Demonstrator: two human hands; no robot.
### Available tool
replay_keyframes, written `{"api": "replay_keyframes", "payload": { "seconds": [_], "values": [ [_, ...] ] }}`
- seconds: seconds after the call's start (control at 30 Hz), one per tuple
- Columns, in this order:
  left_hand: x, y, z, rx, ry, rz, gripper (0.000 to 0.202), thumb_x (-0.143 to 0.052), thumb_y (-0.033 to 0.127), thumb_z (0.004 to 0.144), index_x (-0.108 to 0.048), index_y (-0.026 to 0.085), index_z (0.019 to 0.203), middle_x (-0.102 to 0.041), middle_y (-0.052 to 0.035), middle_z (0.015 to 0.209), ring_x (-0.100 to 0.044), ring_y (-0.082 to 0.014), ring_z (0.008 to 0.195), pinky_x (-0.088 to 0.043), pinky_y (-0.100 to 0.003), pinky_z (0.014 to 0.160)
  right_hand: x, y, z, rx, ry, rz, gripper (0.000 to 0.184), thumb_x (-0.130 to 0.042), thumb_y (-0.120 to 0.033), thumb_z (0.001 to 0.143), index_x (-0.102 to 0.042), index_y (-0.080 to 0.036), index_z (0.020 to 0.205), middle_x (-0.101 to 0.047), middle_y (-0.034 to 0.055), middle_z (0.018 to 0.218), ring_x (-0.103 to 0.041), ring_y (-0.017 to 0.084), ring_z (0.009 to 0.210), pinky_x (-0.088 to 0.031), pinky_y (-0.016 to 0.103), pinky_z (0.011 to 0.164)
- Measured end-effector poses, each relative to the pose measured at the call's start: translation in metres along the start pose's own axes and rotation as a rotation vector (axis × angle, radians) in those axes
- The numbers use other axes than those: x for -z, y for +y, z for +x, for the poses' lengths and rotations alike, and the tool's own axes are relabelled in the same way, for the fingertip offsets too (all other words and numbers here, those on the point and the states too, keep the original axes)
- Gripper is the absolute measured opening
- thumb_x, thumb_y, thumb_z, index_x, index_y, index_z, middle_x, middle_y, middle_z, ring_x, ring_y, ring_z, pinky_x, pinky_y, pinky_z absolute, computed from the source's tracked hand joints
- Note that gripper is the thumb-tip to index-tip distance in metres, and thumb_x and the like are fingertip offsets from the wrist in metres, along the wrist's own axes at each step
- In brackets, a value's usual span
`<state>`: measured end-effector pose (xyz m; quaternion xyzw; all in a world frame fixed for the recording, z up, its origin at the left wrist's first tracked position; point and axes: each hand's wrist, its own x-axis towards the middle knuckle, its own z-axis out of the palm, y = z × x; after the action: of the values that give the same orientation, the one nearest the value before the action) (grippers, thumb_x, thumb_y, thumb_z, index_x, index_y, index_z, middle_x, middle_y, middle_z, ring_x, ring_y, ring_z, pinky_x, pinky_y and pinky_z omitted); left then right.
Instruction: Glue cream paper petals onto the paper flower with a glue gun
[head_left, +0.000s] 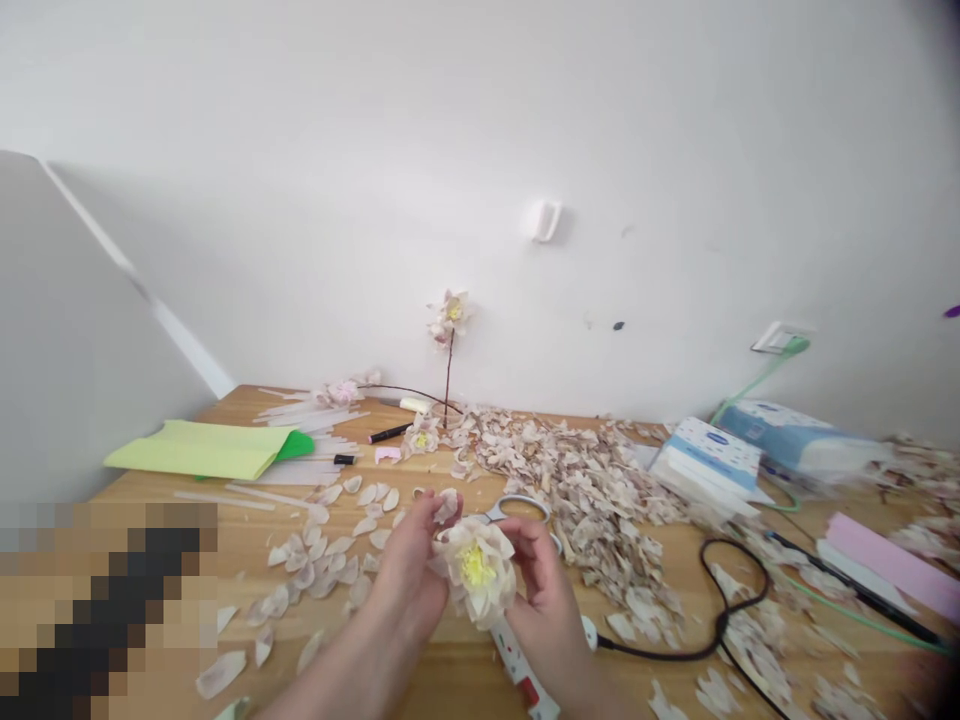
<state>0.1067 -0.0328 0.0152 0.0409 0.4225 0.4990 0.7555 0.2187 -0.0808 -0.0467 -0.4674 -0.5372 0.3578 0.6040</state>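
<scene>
A cream artificial flower (pixel 476 567) with a yellow centre faces me low in the middle of the view, between both hands. My left hand (pixel 411 572) grips it from the left, with fingers partly hidden behind the blossom. By that hand's fingertips is a pale petal (pixel 448 506); whether it is pinched or part of the flower I cannot tell. Curled around the right side of the blossom, my right hand (pixel 546 592) touches its outer petals. Scissors (pixel 525 500) with grey handles lie just behind the flower. Loose petals (pixel 304 570) are scattered left of my hands.
A large petal heap (pixel 585 480) covers the table's middle right. A finished flower (pixel 452 312) stands on a stem by the wall. Yellow paper (pixel 202 447) lies left, tissue packs (pixel 709 455) right. A power strip (pixel 523 668) and its black cable (pixel 667 656) lie in front.
</scene>
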Motion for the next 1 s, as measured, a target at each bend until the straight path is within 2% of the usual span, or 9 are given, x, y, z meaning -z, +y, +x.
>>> {"api": "replay_keyframes", "payload": {
  "seconds": [0.1, 0.23, 0.3, 0.4, 0.5, 0.63, 0.83, 1.0],
  "values": [
    [0.001, -0.002, -0.003, 0.034, -0.016, 0.004, 0.014, -0.047, 0.013, 0.082, -0.054, 0.012, 0.07, -0.06, -0.0017, 0.059, -0.056, -0.01, 0.044, -0.047, -0.022, 0.047, -0.001, 0.003, 0.0, 0.002, 0.052, -0.005, 0.039, -0.067, -0.011, 0.062, -0.052, -0.026, 0.094, -0.059, 0.0006, 0.091, -0.057, 0.018, 0.082, -0.044, 0.029, 0.074],
    [0.004, -0.002, -0.001, 0.018, -0.044, 0.009, 0.009, -0.049, 0.011, 0.08, -0.054, 0.013, 0.073, -0.06, -0.0023, 0.062, -0.056, -0.0114, 0.044, -0.047, -0.023, 0.045, -0.004, -0.004, 0.003, -0.097, 0.116, 0.066, 0.038, -0.072, -0.01, 0.057, -0.05, -0.027, 0.084, -0.06, -0.002, 0.081, -0.056, 0.017, 0.075, -0.044, 0.027, 0.067],
    [0.005, 0.001, 0.002, -0.052, -0.041, -0.005, 0.007, -0.051, 0.01, 0.079, -0.052, 0.017, 0.079, -0.061, -0.0008, 0.067, -0.059, -0.0117, 0.05, -0.048, -0.023, 0.047, -0.004, -0.009, 0.007, -0.128, 0.143, 0.128, 0.041, -0.074, -0.011, 0.055, -0.048, -0.027, 0.082, -0.058, -0.0034, 0.076, -0.054, 0.017, 0.07, -0.043, 0.026, 0.063],
    [0.007, 0.009, 0.007, -0.208, -0.057, -0.021, 0.015, -0.052, 0.006, 0.079, -0.049, 0.02, 0.085, -0.061, 0.0002, 0.073, -0.062, -0.011, 0.063, -0.052, -0.023, 0.059, 0.0, -0.014, 0.012, -0.135, 0.154, 0.214, 0.044, -0.076, -0.013, 0.053, -0.045, -0.027, 0.081, -0.054, -0.0052, 0.07, -0.051, 0.014, 0.061, -0.041, 0.024, 0.055],
    [0.008, 0.018, 0.008, -0.371, -0.13, 0.028, 0.018, -0.055, 0.006, 0.076, -0.051, 0.019, 0.088, -0.061, -0.0012, 0.074, -0.061, -0.0112, 0.069, -0.054, -0.028, 0.068, 0.005, -0.016, 0.016, -0.139, 0.114, 0.237, 0.049, -0.077, -0.012, 0.053, -0.042, -0.028, 0.082, -0.052, -0.0072, 0.065, -0.049, 0.013, 0.055, -0.04, 0.023, 0.051],
    [0.008, 0.027, 0.004, -0.521, -0.248, 0.212, 0.031, -0.069, 0.013, 0.066, -0.052, 0.018, 0.091, -0.062, -0.0008, 0.078, -0.06, -0.0125, 0.07, -0.055, -0.032, 0.069, 0.01, -0.02, 0.017, -0.126, 0.132, 0.232, 0.057, -0.078, -0.011, 0.052, -0.041, -0.03, 0.091, -0.058, -0.0058, 0.073, -0.052, 0.013, 0.058, -0.04, 0.024, 0.054],
    [0.005, 0.041, -0.01, -0.464, -0.351, 0.536, 0.041, -0.072, 0.019, 0.063, -0.052, 0.015, 0.098, -0.069, -0.0049, 0.075, -0.062, -0.0148, 0.067, -0.054, -0.03, 0.065, 0.021, -0.027, 0.018, -0.134, 0.067, 0.224, 0.062, -0.08, -0.014, 0.051, -0.041, -0.031, 0.096, -0.061, -0.0026, 0.08, -0.056, 0.016, 0.062, -0.043, 0.027, 0.058],
    [0.006, 0.043, -0.017, -0.426, -0.405, 0.646, 0.048, -0.073, 0.017, 0.062, -0.051, 0.015, 0.104, -0.07, -0.0052, 0.07, -0.064, -0.0167, 0.067, -0.052, -0.027, 0.061, 0.022, -0.031, 0.02, -0.192, 0.045, 0.234, 0.058, -0.082, -0.017, 0.047, -0.043, -0.031, 0.088, -0.061, -0.0045, 0.074, -0.056, 0.017, 0.059, -0.043, 0.027, 0.054]
  ]
}}
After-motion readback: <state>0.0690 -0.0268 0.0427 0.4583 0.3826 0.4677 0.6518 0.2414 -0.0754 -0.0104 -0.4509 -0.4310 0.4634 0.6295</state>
